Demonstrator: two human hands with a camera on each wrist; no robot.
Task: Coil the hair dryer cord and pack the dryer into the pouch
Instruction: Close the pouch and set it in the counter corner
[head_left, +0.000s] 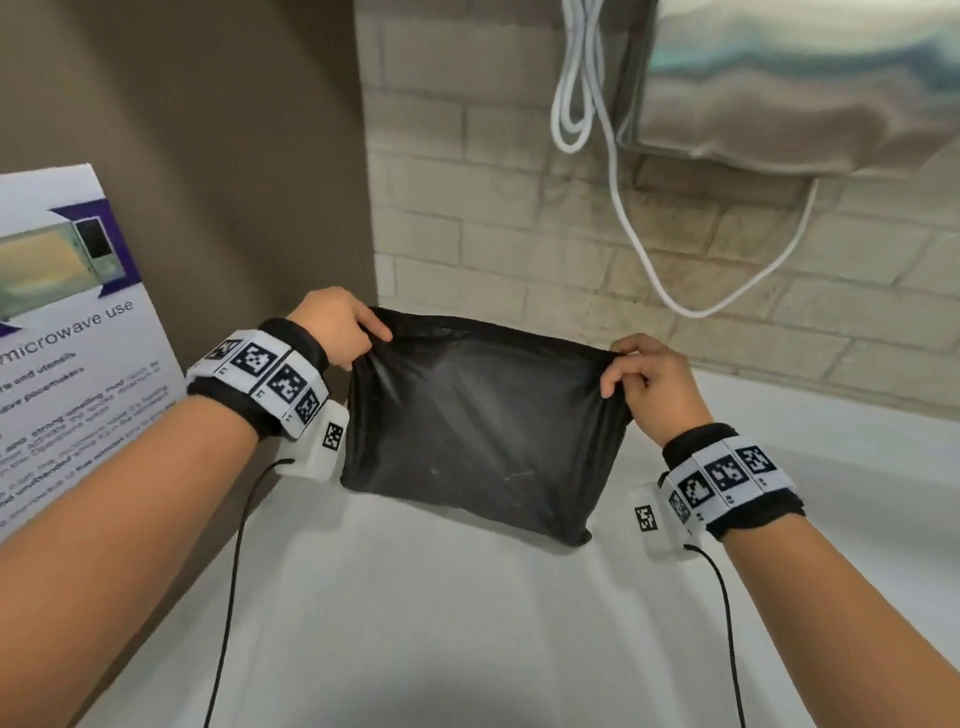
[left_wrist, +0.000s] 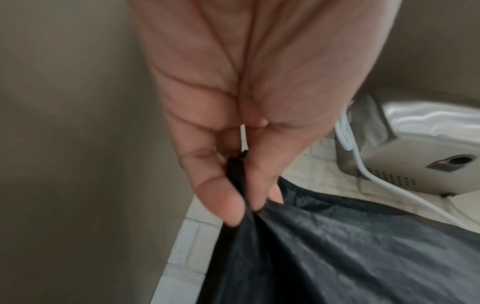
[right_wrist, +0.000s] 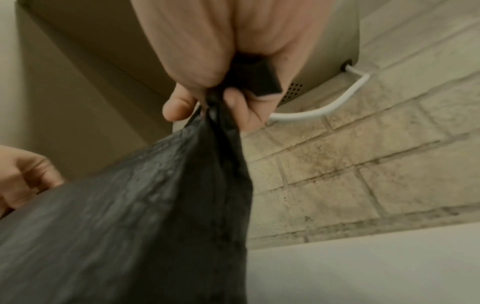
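A black fabric pouch (head_left: 478, 431) stands upright on the white counter (head_left: 467, 623), its lower edge resting on the surface. My left hand (head_left: 371, 338) pinches its top left corner. My right hand (head_left: 621, 366) pinches the top right corner, and the top edge is stretched taut between them. In the left wrist view my left hand (left_wrist: 249, 205) has thumb and fingers squeezed on bunched pouch (left_wrist: 337, 257) fabric. In the right wrist view my right hand (right_wrist: 207, 105) grips the gathered pouch (right_wrist: 130, 226) corner. What the pouch holds is hidden. No hair dryer is in sight.
A silver wall-mounted unit (head_left: 805, 83) hangs at the upper right, with a white cord (head_left: 623, 223) looping down the brick wall (head_left: 467, 234). A printed microwave notice (head_left: 67, 322) leans at the left against a brown panel (head_left: 208, 156). Black cables trail from both wristbands.
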